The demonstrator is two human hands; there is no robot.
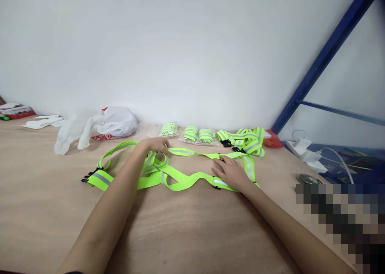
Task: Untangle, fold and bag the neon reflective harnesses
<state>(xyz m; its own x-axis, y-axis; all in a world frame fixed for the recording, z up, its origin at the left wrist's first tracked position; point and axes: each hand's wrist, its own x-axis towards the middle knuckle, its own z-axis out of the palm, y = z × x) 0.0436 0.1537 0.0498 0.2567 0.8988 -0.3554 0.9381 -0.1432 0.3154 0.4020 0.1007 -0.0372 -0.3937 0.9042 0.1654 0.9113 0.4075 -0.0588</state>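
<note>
A neon-green reflective strap harness with grey stripes and black buckles lies spread on the wooden table. My left hand pinches the harness's upper strap near its middle, above a small loop of strap. On the harness's right part rests my right hand, fingers spread over the strap between the upper and lower bands. One black buckle shows at the harness's left end. Behind my right hand, a second bundle of green straps sits loosely piled with black buckles.
Bagged rolled straps and another bagged roll stand by the wall. White plastic bags and white gloves lie at the left. At the right are a red bag, power strips, a round metal object and a blue frame.
</note>
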